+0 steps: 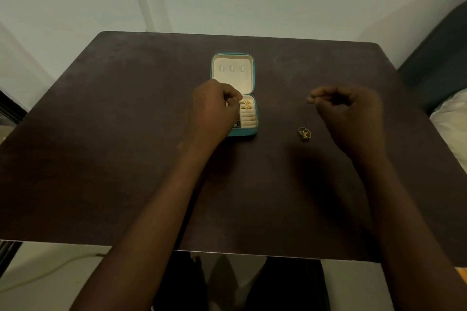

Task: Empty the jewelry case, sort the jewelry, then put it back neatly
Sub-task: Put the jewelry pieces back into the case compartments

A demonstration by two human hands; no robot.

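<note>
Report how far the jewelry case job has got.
Done: the teal case lies open and gold rings sit out on the table. In hand: the left hand reaches into the tray. Left: two gold rings in the slots, then sorting and repacking.

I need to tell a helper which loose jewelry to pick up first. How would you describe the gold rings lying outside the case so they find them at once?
On the dark table, look right of the open teal case, below the right hand. The rings lie bare on the wood, a small gold cluster; the other gold pieces sit in the case's cream ring rolls.
</note>
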